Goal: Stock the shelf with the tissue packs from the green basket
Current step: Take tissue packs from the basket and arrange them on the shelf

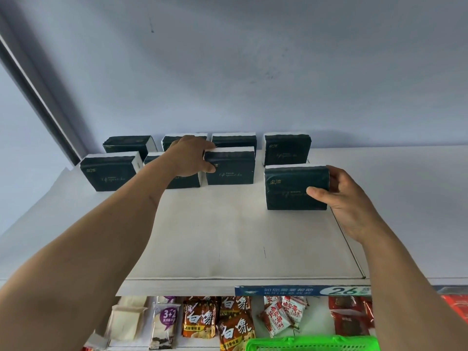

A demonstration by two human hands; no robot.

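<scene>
Dark green plastic-wrapped tissue pack [296, 187] upright on white flat shelf top [228, 236], right hand [347, 198] clamped on its right end — thumb in front, fingers behind. Left hand [188, 155] grips left edge of second-row tissue pack [230, 166]. Beyond both hands, six more packs stand in two rows. Bright green plastic basket [311, 343] below right wrist, contents hidden — remaining stock unknown.

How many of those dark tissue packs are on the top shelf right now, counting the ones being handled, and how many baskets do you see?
Dark tissue packs, back row: 4
Dark tissue packs, front row, including the ones under the left hand and in the right hand: 4
Green basket: 1
Total: 9
</scene>
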